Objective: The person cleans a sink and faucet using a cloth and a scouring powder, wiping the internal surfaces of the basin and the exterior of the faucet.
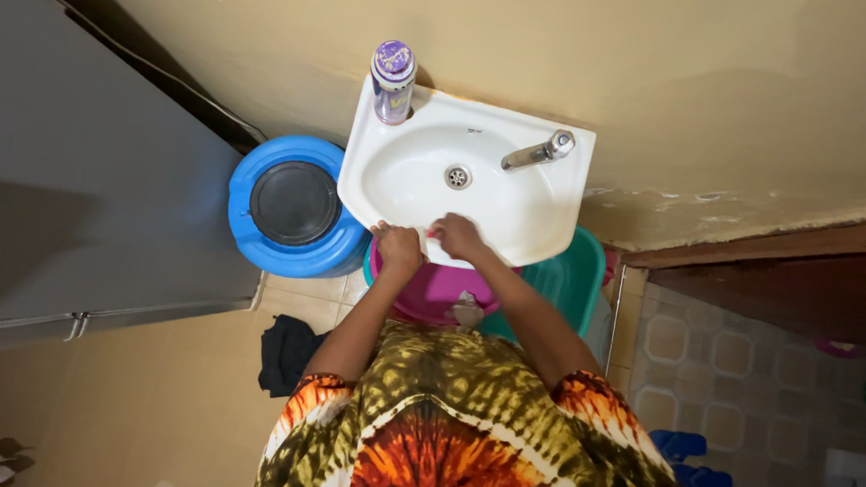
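Note:
A white wall-mounted sink [541, 214] is below me, with a metal drain [457, 176] and a chrome tap [539, 152]. My left hand [399, 248] and my right hand [458, 237] rest on the sink's front rim, close together, fingers curled. Something small and white sits between them; I cannot tell what it is. A purple-capped bottle [393, 81] stands on the sink's back left corner.
A blue drum with a black lid [293, 205] stands left of the sink. Under the sink sit a magenta basin [431, 287] and a teal basin [573, 279]. A dark cloth [285, 352] lies on the floor. Blue slippers [688, 462] lie at the right on tiled floor.

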